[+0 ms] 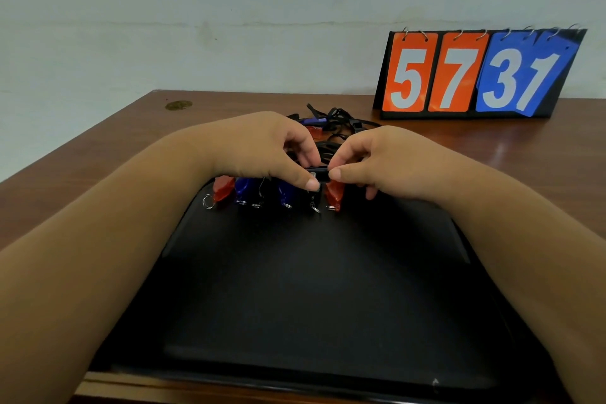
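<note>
Both my hands meet above the far edge of a black tray (314,289). My left hand (262,147) and my right hand (377,161) pinch the two ends of a small black clip-like piece (319,174) between thumbs and fingers. Under the hands, a row of small red and blue plastic tags with metal rings lies on the tray: a red tag (223,192) at the left, a blue tag (244,188), another blue tag (287,195), and a red tag (334,195) at the right. What the black piece is exactly is too small to tell.
A tangle of black straps (337,121) with more tags lies on the brown wooden table (492,154) behind my hands. A flip scoreboard (475,75) reading 5 7 3 1 stands at the back right against the pale wall. The table's left edge runs diagonally.
</note>
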A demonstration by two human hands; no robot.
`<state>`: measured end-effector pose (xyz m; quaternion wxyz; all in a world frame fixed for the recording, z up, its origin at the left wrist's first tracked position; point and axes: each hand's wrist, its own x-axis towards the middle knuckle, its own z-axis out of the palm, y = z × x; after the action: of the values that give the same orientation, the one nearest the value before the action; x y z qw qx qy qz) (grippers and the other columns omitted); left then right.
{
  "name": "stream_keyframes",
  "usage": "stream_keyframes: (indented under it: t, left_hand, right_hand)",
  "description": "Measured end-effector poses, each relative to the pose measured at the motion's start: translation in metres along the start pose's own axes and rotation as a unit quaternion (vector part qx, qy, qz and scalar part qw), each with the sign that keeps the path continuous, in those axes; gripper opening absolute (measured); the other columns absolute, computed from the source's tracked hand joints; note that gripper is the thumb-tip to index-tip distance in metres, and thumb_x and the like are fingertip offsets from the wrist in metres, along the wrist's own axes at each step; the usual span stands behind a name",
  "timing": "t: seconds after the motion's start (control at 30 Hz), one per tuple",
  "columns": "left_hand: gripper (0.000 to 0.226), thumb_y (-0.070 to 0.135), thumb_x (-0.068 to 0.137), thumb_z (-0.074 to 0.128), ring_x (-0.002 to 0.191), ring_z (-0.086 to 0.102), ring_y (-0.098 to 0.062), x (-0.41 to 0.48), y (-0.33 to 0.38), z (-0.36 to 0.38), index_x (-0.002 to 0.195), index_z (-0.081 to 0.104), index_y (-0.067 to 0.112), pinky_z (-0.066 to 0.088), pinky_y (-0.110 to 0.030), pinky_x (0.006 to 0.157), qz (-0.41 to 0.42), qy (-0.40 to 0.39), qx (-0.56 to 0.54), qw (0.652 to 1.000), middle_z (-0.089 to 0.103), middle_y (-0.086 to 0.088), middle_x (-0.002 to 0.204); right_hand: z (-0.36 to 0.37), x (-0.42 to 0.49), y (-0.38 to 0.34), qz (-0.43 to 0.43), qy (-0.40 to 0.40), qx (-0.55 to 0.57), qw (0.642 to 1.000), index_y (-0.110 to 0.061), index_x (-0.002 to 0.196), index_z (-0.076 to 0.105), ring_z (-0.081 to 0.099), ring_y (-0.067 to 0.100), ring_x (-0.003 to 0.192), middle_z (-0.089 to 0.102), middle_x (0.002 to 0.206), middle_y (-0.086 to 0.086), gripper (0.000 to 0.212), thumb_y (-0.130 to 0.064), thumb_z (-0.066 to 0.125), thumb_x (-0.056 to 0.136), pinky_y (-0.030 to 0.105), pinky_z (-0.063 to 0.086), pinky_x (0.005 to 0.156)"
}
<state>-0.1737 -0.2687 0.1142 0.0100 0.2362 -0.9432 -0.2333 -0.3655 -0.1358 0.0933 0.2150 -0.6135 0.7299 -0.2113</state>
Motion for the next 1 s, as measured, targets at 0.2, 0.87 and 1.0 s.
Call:
stream_keyframes:
  t: [0.2, 0.87, 1.0]
  left_hand:
    - [0.016, 0.049, 0.094, 0.077, 0.069, 0.063, 0.010, -0.002, -0.005, -0.002, 0.106, 0.079, 0.039, 0.044, -0.020, 0.072, -0.024, 0.044, -0.057, 0.997, 0.072, 0.026, 0.080]
    - [0.019, 0.019, 0.102, 0.070, 0.099, 0.069, -0.004, 0.081, -0.020, -0.016, 0.114, 0.075, 0.033, 0.055, -0.022, 0.086, -0.043, 0.156, 0.047, 0.986, 0.070, 0.017, 0.108]
    - [0.025, 0.018, 0.100, 0.072, 0.101, 0.067, -0.003, 0.086, -0.031, -0.009, 0.117, 0.075, 0.037, 0.053, -0.026, 0.091, -0.053, 0.165, 0.042, 0.984, 0.071, 0.018, 0.110]
  right_hand:
    - [-0.012, 0.000, 0.006, 0.013, 0.048, 0.039, 0.998, -0.036, 0.108, 0.075, 0.072, 0.008, 0.060, 0.077, 0.080, -0.005, 0.016, -0.045, 0.061, 0.108, 0.026, 0.053, 0.069]
    - [-0.023, 0.043, 0.059, 0.012, 0.196, 0.046, 0.979, -0.035, 0.134, 0.070, 0.058, 0.001, 0.117, 0.068, 0.129, -0.015, 0.032, -0.019, 0.054, 0.112, 0.022, 0.044, 0.103]
    - [-0.020, 0.050, 0.063, -0.023, 0.142, -0.016, 0.989, -0.036, 0.152, 0.060, 0.049, 0.013, 0.144, 0.054, 0.157, -0.008, 0.046, -0.014, 0.050, 0.113, 0.022, 0.032, 0.110]
